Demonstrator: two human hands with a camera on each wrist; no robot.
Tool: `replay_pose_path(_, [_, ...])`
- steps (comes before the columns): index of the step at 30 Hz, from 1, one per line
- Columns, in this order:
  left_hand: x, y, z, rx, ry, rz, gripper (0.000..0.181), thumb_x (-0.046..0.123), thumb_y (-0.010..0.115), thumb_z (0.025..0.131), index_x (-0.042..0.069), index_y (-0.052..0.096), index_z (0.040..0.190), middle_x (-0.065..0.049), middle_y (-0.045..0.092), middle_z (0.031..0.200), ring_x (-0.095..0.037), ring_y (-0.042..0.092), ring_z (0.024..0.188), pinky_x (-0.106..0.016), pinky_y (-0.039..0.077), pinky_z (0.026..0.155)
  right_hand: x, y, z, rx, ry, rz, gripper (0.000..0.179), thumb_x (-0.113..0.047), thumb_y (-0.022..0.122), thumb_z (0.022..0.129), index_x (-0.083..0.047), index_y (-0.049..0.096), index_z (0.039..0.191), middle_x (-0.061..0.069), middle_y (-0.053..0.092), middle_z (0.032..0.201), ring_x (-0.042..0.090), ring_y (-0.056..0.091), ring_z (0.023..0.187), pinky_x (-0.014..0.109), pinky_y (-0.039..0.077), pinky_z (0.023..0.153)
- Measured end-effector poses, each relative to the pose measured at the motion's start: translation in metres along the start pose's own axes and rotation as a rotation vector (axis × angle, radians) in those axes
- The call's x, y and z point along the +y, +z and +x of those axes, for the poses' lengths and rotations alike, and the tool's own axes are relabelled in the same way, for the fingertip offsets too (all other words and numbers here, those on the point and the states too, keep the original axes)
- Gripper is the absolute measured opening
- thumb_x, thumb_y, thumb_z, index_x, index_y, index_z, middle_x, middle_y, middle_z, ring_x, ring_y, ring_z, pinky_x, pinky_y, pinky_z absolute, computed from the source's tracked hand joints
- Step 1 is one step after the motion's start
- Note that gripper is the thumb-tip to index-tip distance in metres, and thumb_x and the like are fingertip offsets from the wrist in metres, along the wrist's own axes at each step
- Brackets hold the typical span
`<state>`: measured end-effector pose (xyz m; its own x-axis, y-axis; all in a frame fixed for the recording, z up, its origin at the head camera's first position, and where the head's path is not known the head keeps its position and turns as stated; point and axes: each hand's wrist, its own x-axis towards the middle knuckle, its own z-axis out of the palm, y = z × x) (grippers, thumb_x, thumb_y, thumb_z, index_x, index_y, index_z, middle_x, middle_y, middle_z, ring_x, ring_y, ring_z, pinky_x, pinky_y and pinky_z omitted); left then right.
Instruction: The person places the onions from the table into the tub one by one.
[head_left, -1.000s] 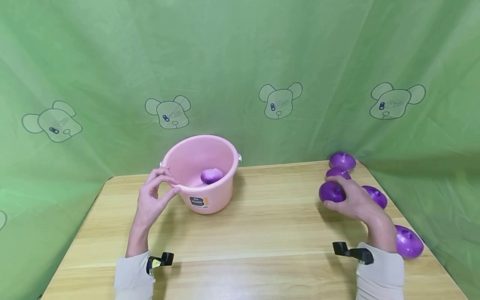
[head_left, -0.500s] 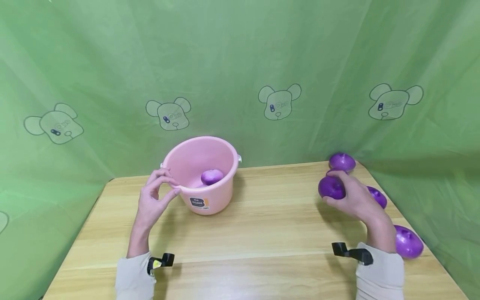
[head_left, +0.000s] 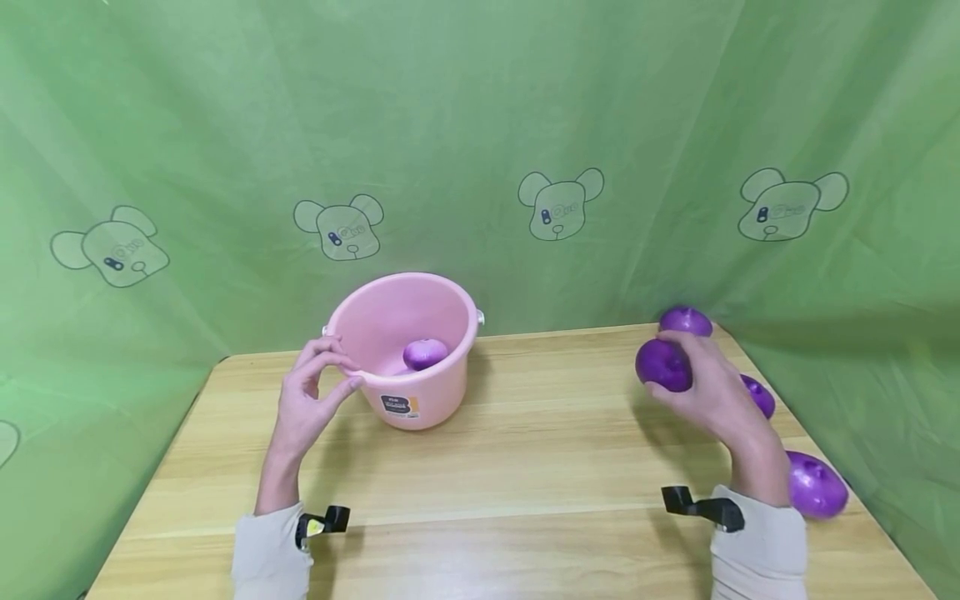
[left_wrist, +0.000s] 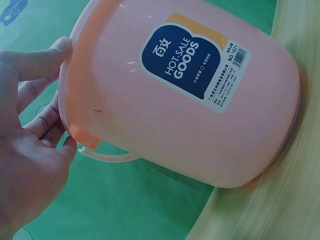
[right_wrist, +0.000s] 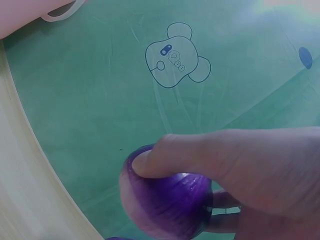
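Note:
My left hand (head_left: 303,404) pinches the near-left rim of a pink bucket (head_left: 446,396), thumb outside and fingers over the edge. The bucket stands upright on the table, and one purple onion (head_left: 425,355) lies inside it. In the left wrist view, the bucket's outer wall (left_wrist: 115,100) carries a label with barcode. On the right, my right hand (head_left: 712,392) grips another purple onion (head_left: 663,366), held above the tabletop. The right wrist view shows the thumb across this onion's (right_wrist: 165,207) streaked purple skin; the other fingers are mostly hidden behind it.
More purple onions lie along the table's right edge: one at the back corner (head_left: 686,320), one beside my right hand (head_left: 760,397), one near my sleeve (head_left: 816,485). A green curtain (head_left: 465,125) surrounds the wooden table (head_left: 525,483) at back and sides.
My right hand has risen slightly with its onion, which now covers the onion behind it that showed earlier. My left hand stays on the bucket rim.

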<state>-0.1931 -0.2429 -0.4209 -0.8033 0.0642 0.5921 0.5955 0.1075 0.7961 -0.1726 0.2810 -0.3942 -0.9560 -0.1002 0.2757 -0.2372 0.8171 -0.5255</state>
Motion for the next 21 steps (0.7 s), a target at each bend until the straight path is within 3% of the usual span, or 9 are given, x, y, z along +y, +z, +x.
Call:
replay_pose_path(6, [0.0, 0.0, 0.0, 0.0, 0.003, 0.002, 0.019, -0.02, 0.073, 0.08, -0.011, 0.068, 0.096, -0.01, 0.058, 0.114, -0.043, 0.04, 0.134, -0.045, 0.02, 0.128, -0.004, -0.001, 0.0, 0.039, 0.036, 0.015, 0.08, -0.017, 0.086, 0.082, -0.009, 0.044, 0.15, 0.039, 0.033, 0.145, 0.064, 0.048, 0.116, 0.084, 0.044, 0.086])
replay_pose_path(21, [0.001, 0.0, 0.0, 0.004, -0.007, 0.015, 0.018, -0.02, 0.073, 0.081, -0.011, 0.068, 0.096, -0.01, 0.058, 0.114, -0.03, 0.044, 0.135, -0.044, 0.022, 0.128, -0.012, -0.001, 0.001, 0.123, 0.002, 0.024, 0.08, -0.021, 0.088, 0.08, -0.011, 0.048, 0.149, 0.035, 0.04, 0.142, 0.062, 0.046, 0.119, 0.086, 0.041, 0.087])
